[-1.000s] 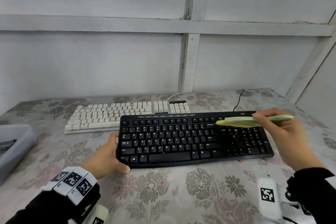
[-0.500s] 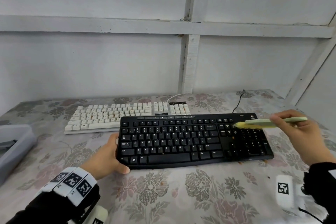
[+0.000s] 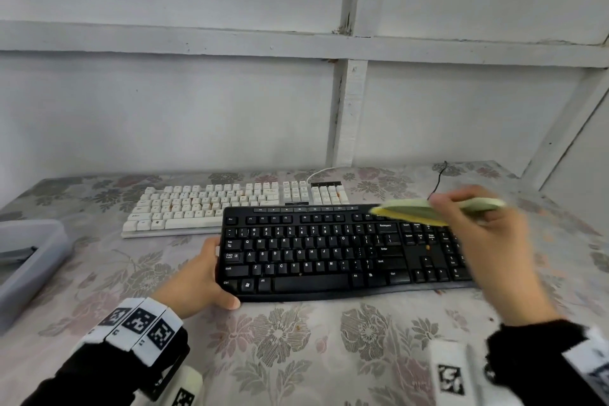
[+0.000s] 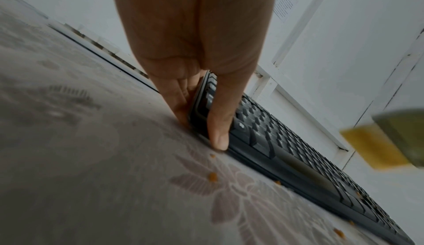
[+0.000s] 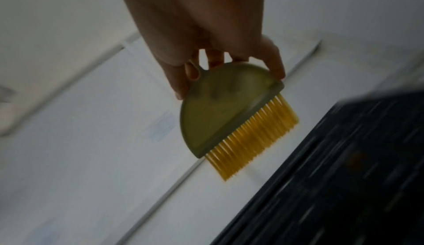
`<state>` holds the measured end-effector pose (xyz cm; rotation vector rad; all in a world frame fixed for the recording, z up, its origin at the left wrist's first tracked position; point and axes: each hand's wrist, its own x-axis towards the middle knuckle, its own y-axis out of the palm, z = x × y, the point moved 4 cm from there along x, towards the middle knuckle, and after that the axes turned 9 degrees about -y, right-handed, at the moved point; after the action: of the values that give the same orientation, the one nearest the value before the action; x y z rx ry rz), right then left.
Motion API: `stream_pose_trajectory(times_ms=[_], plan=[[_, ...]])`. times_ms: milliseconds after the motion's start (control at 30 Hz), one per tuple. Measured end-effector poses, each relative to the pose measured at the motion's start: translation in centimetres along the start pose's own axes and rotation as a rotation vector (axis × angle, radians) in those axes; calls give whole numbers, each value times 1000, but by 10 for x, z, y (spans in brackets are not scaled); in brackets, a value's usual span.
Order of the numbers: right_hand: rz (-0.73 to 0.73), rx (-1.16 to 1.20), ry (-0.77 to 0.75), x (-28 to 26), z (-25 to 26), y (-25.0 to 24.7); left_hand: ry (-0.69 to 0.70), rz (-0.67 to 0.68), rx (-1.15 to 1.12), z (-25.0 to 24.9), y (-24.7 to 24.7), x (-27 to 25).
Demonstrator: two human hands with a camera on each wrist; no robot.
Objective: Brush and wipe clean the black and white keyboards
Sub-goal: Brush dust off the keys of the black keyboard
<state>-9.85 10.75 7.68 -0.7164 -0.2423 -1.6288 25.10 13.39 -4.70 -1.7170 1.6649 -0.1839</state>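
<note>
The black keyboard (image 3: 329, 254) lies in front of me on the flowered table (image 3: 296, 356). My left hand (image 3: 201, 277) grips its left end, thumb along the front corner (image 4: 218, 133). My right hand (image 3: 474, 234) holds a small green brush (image 3: 415, 209) with yellow bristles (image 5: 252, 138) lifted above the keyboard's right upper part, blurred by motion. In the right wrist view its fingers pinch the brush's rounded back (image 5: 220, 104). The white keyboard (image 3: 230, 204) lies behind the black one, to the left. An orange crumb (image 3: 427, 246) sits near the arrow keys.
A grey plastic tray (image 3: 29, 260) stands at the table's left edge. Orange crumbs (image 4: 213, 176) lie on the cloth along the black keyboard's front. A white wall with beams (image 3: 346, 109) rises right behind the table. Two cables (image 3: 440, 178) run off the back.
My right hand swept the brush right, off toward the keyboard's right end, and has now swung back left and up over the upper right keys. The left hand has not moved.
</note>
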Motion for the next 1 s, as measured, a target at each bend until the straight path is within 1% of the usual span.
stream_pose_trajectory(times_ms=[100, 200, 267, 333, 400, 500, 567, 633, 700, 767, 833, 933, 967, 1000], plan=[[197, 44, -50, -23, 28, 77, 10, 4, 11, 0, -1, 1], [331, 7, -79, -43, 40, 141, 13, -23, 42, 0, -1, 2], [382, -43, -76, -53, 43, 170, 34, -62, 76, 0, -1, 4], [373, -75, -85, -60, 44, 186, 70, -91, 114, 0, -1, 6], [350, -117, -87, -64, 42, 188, 61, -88, 105, 0, -1, 7], [323, -165, -21, -59, 31, 174, 22, -50, 52, 3, -1, 7], [271, -222, -29, -58, 28, 163, 11, -38, 41, 3, -1, 7], [236, -143, -44, -58, 33, 161, 15, -42, 29, 3, -1, 7], [260, -5, -30, -62, 38, 169, 23, -53, 19, 3, -1, 8], [286, 21, -15, -65, 36, 174, 23, -57, 21, 3, -1, 8], [273, -31, 5, -63, 27, 167, 21, -45, 18, 4, 0, 7], [183, -184, -16, -58, 15, 146, 24, -34, 20, 3, 0, 7], [154, -198, -27, -57, 15, 142, 25, -33, 21, 3, 0, 6], [144, -161, -32, -56, 18, 140, 28, -32, 21, 2, 1, 6]])
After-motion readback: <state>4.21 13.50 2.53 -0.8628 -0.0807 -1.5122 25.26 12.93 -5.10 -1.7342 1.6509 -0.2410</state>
